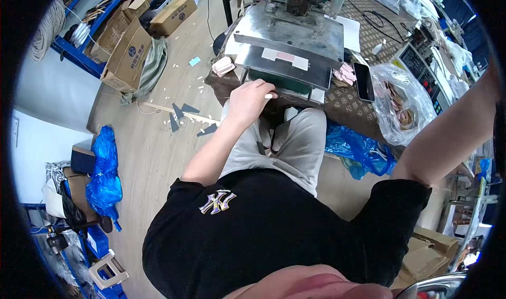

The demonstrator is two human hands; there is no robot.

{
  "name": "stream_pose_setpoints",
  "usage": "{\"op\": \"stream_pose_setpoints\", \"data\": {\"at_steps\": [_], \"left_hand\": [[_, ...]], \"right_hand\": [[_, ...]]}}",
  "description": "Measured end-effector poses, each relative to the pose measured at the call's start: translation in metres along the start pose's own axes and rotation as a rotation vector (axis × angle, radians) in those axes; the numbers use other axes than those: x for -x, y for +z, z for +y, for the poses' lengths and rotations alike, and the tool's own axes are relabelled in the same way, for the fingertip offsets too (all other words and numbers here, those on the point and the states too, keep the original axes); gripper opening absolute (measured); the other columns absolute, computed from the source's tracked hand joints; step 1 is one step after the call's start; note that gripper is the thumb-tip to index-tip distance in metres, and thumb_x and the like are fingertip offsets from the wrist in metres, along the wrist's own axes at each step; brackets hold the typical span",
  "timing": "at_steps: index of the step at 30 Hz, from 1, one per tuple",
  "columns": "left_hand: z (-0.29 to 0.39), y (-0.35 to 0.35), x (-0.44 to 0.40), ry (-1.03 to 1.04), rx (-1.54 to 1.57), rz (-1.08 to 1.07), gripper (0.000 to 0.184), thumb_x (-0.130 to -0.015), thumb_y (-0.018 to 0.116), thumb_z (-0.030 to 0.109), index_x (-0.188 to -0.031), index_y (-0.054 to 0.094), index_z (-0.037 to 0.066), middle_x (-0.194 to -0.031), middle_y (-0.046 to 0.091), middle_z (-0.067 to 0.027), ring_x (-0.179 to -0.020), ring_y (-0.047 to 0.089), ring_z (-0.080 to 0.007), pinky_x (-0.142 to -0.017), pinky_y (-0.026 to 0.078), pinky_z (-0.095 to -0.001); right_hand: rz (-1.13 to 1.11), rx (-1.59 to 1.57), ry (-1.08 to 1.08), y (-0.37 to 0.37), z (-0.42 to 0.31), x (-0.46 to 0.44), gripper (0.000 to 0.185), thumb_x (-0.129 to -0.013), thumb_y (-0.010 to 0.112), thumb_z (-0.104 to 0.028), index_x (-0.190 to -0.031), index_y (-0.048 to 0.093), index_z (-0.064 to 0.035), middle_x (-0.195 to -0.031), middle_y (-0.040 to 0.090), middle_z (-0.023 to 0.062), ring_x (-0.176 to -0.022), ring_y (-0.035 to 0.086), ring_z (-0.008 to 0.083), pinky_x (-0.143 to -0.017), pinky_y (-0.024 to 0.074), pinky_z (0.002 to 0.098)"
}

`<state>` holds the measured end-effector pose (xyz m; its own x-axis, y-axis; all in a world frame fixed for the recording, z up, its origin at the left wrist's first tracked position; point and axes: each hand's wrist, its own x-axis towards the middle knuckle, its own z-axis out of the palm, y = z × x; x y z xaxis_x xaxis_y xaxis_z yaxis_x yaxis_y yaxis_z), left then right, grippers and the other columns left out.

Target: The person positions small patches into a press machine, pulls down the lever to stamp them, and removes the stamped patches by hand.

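My left hand (247, 104) is closed just in front of the bench machine's front edge. A small white piece (270, 96) pokes out at its fingertips. Ahead of it, a strip of white and pink pieces (285, 58) lies on the dark metal ledge (247, 56) of the machine (295, 30). A small stack of pale pink pieces (223, 66) sits left of the ledge, and a loose pink pile (345, 74) sits to its right. My right forearm (453, 125) reaches up to the right edge, with the hand itself out of view.
Right of the machine lie a phone (363, 82), a clear plastic bag (395, 106) of pieces and a control panel (416, 69). A blue bag (356, 148) hangs below the bench. Dark flat parts (182, 117) and scraps litter the floor; cardboard boxes (126, 54) stand left.
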<state>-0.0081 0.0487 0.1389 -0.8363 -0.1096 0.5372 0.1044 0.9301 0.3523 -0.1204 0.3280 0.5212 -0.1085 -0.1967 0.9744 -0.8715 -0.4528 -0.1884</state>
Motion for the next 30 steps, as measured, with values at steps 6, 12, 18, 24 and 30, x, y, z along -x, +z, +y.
{"op": "stream_pose_setpoints", "data": {"at_steps": [6,12,18,24,30], "left_hand": [[-0.001,0.003,-0.009,-0.017,-0.029,-0.037,0.02,-0.084,0.077,0.027,-0.097,0.074,0.013,-0.093,0.07,-0.0025,-0.089,0.07,-0.0251,-0.073,0.056,-0.0371],[0.0,0.001,-0.013,-0.07,-0.045,-0.072,0.024,-0.085,0.077,0.031,-0.1,0.074,0.013,-0.099,0.07,-0.0025,-0.091,0.071,-0.0256,-0.074,0.056,-0.0377],[0.004,0.0,-0.013,-0.134,-0.062,-0.079,0.025,-0.085,0.077,0.033,-0.1,0.074,0.014,-0.1,0.07,-0.0029,-0.093,0.071,-0.026,-0.076,0.056,-0.0389],[0.007,-0.003,-0.017,-0.177,-0.067,-0.106,0.026,-0.085,0.077,0.035,-0.1,0.074,0.014,-0.1,0.07,-0.0034,-0.093,0.07,-0.0272,-0.077,0.056,-0.0404],[0.02,-0.013,-0.021,-0.109,-0.143,-0.113,0.025,-0.085,0.078,0.033,-0.1,0.074,0.013,-0.097,0.069,-0.005,-0.092,0.07,-0.029,-0.077,0.056,-0.0412]], "right_hand": [[-0.011,-0.028,-0.005,0.002,0.008,0.001,0.042,-0.104,0.056,-0.031,-0.137,0.049,-0.0051,-0.131,0.056,0.0077,-0.125,0.052,0.0259,-0.109,0.0403,0.0407],[-0.004,-0.049,-0.037,0.001,0.012,0.004,0.04,-0.105,0.055,-0.032,-0.134,0.05,-0.0062,-0.129,0.056,0.0066,-0.124,0.052,0.0242,-0.107,0.0412,0.0399],[-0.334,0.134,-0.252,-0.024,0.026,0.068,0.034,-0.107,0.051,-0.035,-0.128,0.051,-0.0077,-0.123,0.055,0.0038,-0.12,0.053,0.0209,-0.106,0.0421,0.039],[0.233,0.136,-0.048,0.042,0.027,0.279,0.027,-0.098,0.063,-0.036,-0.103,0.048,-0.0146,-0.108,0.053,0.007,-0.127,0.05,0.0318,-0.122,0.0249,0.0637],[0.236,0.177,0.065,0.058,0.01,0.282,0.033,-0.089,0.074,-0.024,-0.104,0.047,-0.0111,-0.109,0.056,0.0118,-0.123,0.053,0.041,-0.111,0.0361,0.0568]]}}
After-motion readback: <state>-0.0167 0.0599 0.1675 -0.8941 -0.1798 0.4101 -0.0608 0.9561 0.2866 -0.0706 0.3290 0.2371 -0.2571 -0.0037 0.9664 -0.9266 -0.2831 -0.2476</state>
